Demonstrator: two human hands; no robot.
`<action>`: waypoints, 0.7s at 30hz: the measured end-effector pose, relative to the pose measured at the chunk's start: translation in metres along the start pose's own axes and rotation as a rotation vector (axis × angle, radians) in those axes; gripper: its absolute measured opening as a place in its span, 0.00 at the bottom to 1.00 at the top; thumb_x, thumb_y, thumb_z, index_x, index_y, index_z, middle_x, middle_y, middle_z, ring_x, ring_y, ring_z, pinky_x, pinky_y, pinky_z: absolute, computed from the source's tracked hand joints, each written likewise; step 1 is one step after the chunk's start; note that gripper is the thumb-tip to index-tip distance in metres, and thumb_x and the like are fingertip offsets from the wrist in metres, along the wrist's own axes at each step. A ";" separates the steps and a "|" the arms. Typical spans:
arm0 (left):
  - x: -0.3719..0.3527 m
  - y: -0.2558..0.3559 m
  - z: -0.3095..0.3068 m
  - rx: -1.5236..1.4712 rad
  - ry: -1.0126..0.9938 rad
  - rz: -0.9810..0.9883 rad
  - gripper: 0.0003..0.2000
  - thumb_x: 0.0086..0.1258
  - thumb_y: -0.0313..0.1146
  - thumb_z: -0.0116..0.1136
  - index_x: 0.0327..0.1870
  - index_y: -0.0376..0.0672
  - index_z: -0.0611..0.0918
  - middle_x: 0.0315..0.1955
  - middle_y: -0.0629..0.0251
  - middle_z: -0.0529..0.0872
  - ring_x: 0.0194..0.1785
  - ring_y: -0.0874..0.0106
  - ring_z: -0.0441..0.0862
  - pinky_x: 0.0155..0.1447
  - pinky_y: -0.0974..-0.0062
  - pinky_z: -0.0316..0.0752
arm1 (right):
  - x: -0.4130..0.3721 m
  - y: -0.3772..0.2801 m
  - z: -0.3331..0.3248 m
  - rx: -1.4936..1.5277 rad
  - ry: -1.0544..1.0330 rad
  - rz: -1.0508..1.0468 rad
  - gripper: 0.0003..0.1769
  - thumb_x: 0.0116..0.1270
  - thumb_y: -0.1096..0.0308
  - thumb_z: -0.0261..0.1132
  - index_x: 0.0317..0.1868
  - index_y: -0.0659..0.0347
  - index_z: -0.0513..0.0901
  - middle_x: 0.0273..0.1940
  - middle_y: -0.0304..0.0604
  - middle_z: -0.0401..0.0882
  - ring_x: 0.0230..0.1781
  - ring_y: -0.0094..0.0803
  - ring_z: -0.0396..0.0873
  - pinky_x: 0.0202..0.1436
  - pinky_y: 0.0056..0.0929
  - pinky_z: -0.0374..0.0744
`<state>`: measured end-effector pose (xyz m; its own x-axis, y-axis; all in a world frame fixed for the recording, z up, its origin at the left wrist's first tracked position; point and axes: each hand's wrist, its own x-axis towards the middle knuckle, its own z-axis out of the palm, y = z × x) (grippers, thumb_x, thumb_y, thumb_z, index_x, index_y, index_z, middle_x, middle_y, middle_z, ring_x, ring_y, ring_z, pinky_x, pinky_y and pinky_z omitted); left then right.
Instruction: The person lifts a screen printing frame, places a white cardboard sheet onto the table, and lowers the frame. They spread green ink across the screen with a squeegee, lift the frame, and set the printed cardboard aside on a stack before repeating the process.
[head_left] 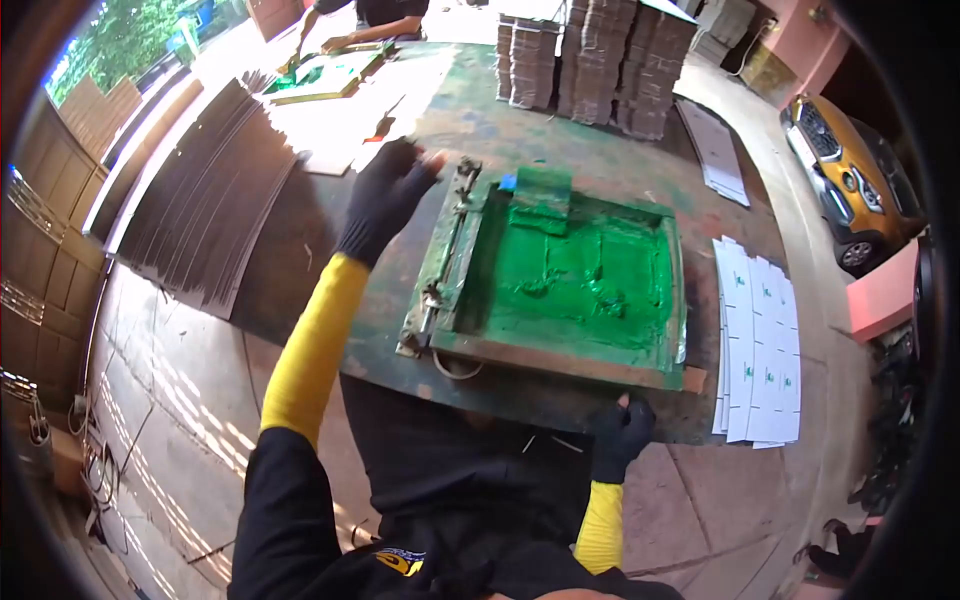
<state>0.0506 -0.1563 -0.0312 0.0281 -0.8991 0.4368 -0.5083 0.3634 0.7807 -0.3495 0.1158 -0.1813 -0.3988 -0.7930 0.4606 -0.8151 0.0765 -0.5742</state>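
Observation:
A wooden-framed printing screen (590, 285) smeared with thick green ink lies on the dark table, with metal hinges (433, 295) along its left side. A green-coated squeegee (542, 198) rests at its upper left. My left hand (390, 195), in a dark fingerless glove, is raised over the table left of the hinges; its fingers are bent and what they hold, if anything, cannot be made out. My right hand (624, 430), gloved too, is by the table's front edge, just below the frame's lower right, fingers curled, contents unclear.
Printed white sheets (757, 345) lie at the table's right. Brown boards (205, 190) fill the left side; tall cardboard stacks (600, 60) stand at the back. Across the table a person's arms (370, 35) are at another green frame (325, 75). An orange car (850, 170) is beyond, at right.

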 end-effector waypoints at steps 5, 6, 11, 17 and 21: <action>0.158 0.022 0.080 0.274 0.030 0.110 0.30 0.71 0.60 0.65 0.47 0.34 0.86 0.37 0.54 0.91 0.43 0.63 0.89 0.50 0.64 0.79 | -0.003 0.024 0.003 -0.106 0.155 -0.016 0.10 0.72 0.67 0.64 0.36 0.65 0.82 0.35 0.54 0.80 0.41 0.54 0.77 0.48 0.50 0.74; 0.191 0.021 0.093 0.361 -0.036 0.063 0.32 0.68 0.62 0.66 0.53 0.37 0.85 0.41 0.51 0.91 0.48 0.56 0.88 0.55 0.60 0.80 | -0.003 0.022 0.004 -0.150 0.144 -0.024 0.08 0.70 0.68 0.64 0.38 0.65 0.83 0.37 0.52 0.82 0.42 0.54 0.77 0.50 0.50 0.74; 0.306 -0.004 0.150 0.592 0.054 0.051 0.38 0.63 0.67 0.66 0.64 0.42 0.82 0.52 0.46 0.90 0.59 0.50 0.87 0.64 0.57 0.79 | -0.007 0.009 -0.006 -0.187 0.086 0.072 0.12 0.73 0.66 0.63 0.45 0.68 0.86 0.43 0.56 0.85 0.47 0.54 0.79 0.54 0.48 0.76; 0.386 -0.006 0.179 0.689 0.216 0.035 0.49 0.58 0.77 0.63 0.68 0.40 0.80 0.59 0.44 0.88 0.63 0.48 0.86 0.67 0.55 0.78 | 0.032 0.043 0.045 -0.214 0.106 0.103 0.14 0.75 0.64 0.64 0.46 0.68 0.88 0.45 0.57 0.86 0.47 0.53 0.80 0.55 0.47 0.77; 0.415 -0.018 0.197 0.756 0.270 0.045 0.51 0.55 0.82 0.60 0.67 0.42 0.81 0.58 0.44 0.88 0.62 0.49 0.86 0.67 0.55 0.78 | 0.040 0.052 0.074 -0.184 0.093 0.125 0.14 0.75 0.63 0.64 0.46 0.68 0.88 0.45 0.57 0.86 0.47 0.54 0.80 0.55 0.47 0.77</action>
<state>-0.0982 -0.5838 0.0478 0.1517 -0.7624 0.6291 -0.9564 0.0474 0.2881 -0.3770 0.0436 -0.2429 -0.5319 -0.7116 0.4591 -0.8163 0.2867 -0.5014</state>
